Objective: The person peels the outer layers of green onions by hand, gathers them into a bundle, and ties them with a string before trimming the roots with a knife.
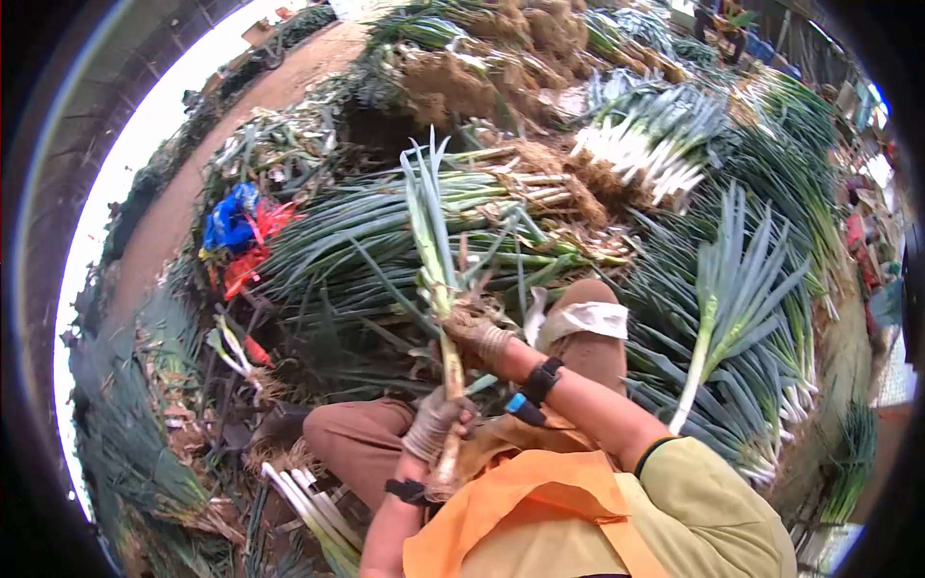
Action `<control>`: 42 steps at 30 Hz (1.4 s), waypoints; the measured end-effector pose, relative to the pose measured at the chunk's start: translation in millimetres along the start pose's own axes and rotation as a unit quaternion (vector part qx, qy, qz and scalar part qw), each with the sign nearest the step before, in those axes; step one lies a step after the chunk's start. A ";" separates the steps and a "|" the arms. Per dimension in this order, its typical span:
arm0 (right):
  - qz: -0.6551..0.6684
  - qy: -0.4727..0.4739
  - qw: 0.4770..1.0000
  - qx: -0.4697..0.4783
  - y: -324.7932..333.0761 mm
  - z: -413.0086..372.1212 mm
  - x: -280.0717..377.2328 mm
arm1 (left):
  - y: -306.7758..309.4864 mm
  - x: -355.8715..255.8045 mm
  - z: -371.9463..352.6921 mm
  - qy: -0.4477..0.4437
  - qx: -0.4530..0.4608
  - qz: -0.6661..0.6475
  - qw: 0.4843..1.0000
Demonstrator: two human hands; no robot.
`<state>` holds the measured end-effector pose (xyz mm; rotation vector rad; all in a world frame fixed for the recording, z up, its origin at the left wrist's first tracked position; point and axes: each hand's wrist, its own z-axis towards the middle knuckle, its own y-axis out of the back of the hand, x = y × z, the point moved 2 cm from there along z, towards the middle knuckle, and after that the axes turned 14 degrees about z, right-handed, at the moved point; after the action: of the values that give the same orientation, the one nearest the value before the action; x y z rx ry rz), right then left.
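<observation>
A seated person holds one long green onion (pixel 439 294) upright in front of the body with both gloved hands, its leaves pointing up and away and its root end down toward the lap. The left hand (pixel 436 420) is closed around the lower part of the stalk, just above the roots. The right hand (pixel 479 337) is higher up, its fingers curled against the stem; how tightly they press cannot be told, since part of the grip is hidden. The onion stands between the person's knees, its upper leaves overlapping, in view, a large heap of untrimmed onions (pixel 376 226) beyond. That heap lies sideways, with leaf ends to the left and brown roots to the right.

To the right, a single onion with a clean pale stem (pixel 710 303) rests on top of a broad pile of green leaves (pixel 665 289), its leaves fanned away from the person. Farther back, a bundle of white-stemmed onions (pixel 650 144) lies with its stems toward the person. Beside the left end of the heap are a blue plastic bag (pixel 229 220) and red plastic (pixel 249 270). Several white stems (pixel 313 506) lie low on the left, near the person's left leg. An orange apron (pixel 525 486) covers the person's front, and a white band (pixel 585 321) wraps the right knee. Each wrist carries a black strap (pixel 543 378).
</observation>
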<state>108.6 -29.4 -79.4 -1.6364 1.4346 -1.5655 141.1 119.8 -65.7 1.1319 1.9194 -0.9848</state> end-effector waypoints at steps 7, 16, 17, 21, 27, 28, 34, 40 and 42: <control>-0.154 0.078 0.985 -0.015 -42.9 40.2 0.8 | 39.7 5.3 19.7 -0.156 -0.070 0.302 0.938; -0.345 0.249 0.891 0.157 -62.6 0.2 -14.6 | 73.7 -138.8 6.5 -0.324 -0.221 0.080 0.916; -0.362 0.215 0.895 0.147 -68.9 2.0 -8.8 | 72.8 -143.2 7.8 -0.324 -0.214 0.081 0.918; -0.336 0.267 0.902 0.052 -90.2 14.5 9.3 | 70.7 -145.4 14.4 -0.304 -0.323 0.195 0.875; -0.386 0.211 0.898 0.027 -61.3 49.1 13.7 | 54.6 -142.5 7.4 -0.251 -0.430 0.355 0.791; -0.590 0.240 0.770 -0.039 -65.3 46.6 20.4 | 46.7 -143.4 7.4 -0.261 -0.423 0.348 0.795; -0.678 0.032 0.721 -0.140 17.8 43.0 14.1 | 39.7 -141.0 14.1 -0.311 -0.404 0.277 0.814; -0.525 0.044 0.845 0.092 61.8 0.2 15.7 | 43.3 -133.4 7.9 -0.288 -0.370 0.241 0.850; -0.383 -0.045 0.871 0.306 -17.6 -18.7 14.8 | 37.6 -124.7 20.7 -0.304 -0.377 0.105 0.869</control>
<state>95.1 -30.2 -53.1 -1.8933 0.1180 -2.0142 226.5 66.7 19.6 0.4649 1.3975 -0.3244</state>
